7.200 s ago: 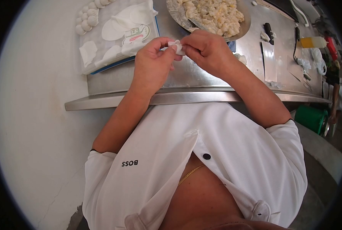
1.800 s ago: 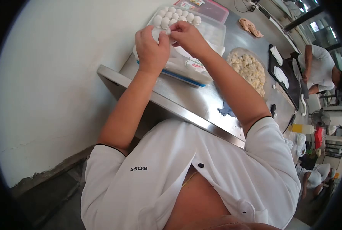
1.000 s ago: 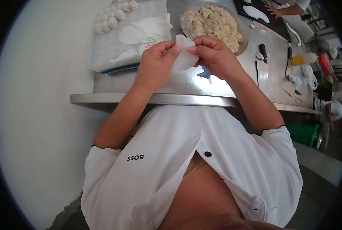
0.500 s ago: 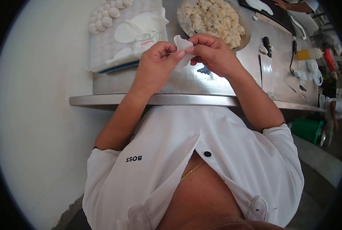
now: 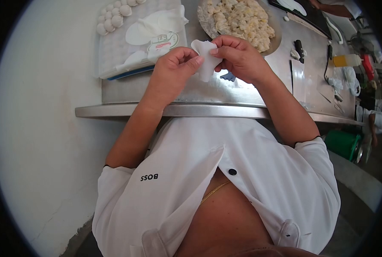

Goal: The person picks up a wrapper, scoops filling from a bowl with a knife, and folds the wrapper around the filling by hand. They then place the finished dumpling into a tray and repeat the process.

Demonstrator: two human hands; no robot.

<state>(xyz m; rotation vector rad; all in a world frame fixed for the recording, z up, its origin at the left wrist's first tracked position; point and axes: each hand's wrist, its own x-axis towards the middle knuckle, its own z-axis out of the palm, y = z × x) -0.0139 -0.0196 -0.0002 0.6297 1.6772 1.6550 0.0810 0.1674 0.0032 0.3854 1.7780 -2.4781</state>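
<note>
A thin white wrapper [image 5: 206, 64] hangs between my hands above the steel table. My left hand [image 5: 176, 68] pinches its left edge between thumb and fingers. On the other edge, my right hand [image 5: 239, 58] holds it in the same kind of pinch. Just behind my right hand sits a metal bowl [image 5: 278, 36] of chunky pale filling [image 5: 242, 21]. To the left is a plastic tray [image 5: 113, 55] with several round white dumplings [image 5: 116, 20] at its far corner and flat white sheets [image 5: 152, 30] over its right part.
A black-handled knife [image 5: 298, 77], a cleaver-like black-handled tool [image 5: 329, 53] and a yellow bottle [image 5: 346, 61] lie to the right. Another person's hand [image 5: 316, 4] is by a black board [image 5: 315, 17] at the back right. A blue scrap [image 5: 228, 76] lies near my right hand.
The wrapper now hangs lower and flatter between my hands, with more of its surface showing. My hands have barely moved; the view has shifted slightly.
</note>
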